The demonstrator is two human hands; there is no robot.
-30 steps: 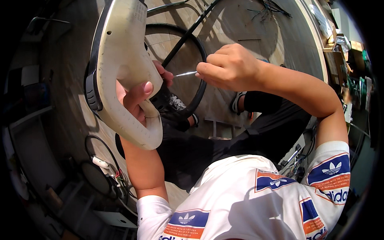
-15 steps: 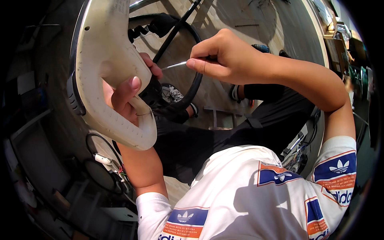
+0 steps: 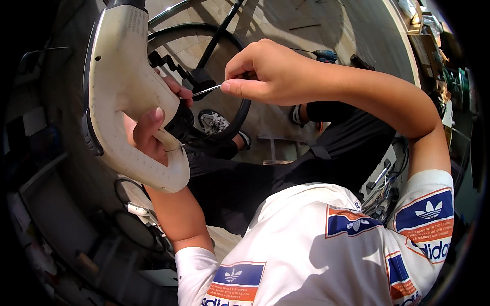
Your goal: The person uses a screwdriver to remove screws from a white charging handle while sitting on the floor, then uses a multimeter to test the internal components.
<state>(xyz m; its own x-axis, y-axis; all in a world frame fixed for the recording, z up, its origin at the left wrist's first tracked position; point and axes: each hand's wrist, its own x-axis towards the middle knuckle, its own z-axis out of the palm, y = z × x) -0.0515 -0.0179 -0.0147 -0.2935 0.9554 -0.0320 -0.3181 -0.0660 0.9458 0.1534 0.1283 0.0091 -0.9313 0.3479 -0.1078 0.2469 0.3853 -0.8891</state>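
Note:
My left hand [image 3: 148, 130] is wrapped round the looped handle of a cream plastic charging gun [image 3: 120, 66] with dark trim, tilted upright at the left. Its thumb lies over the handle opening, and other fingertips show at the housing's right edge. In my right hand [image 3: 260, 74], thumb and fingers pinch a thin metal rod [image 3: 206, 91]; any handle it has is hidden in the palm. The rod's far end reaches my left fingertips beside the housing. Whether it touches the housing I cannot tell. A black coiled strip hangs just behind that edge.
A thick black cable [image 3: 239, 117] loops on the floor behind the charging gun, near my shoe [image 3: 213, 122]. A power drill [image 3: 325, 55] lies beyond my right forearm. Loose wires [image 3: 380, 191] are by my right side, and a white plug [image 3: 138, 209] is at lower left.
The charging gun and my left hand have shifted slightly left. My right hand has moved left with the rod, which stays at my left fingertips.

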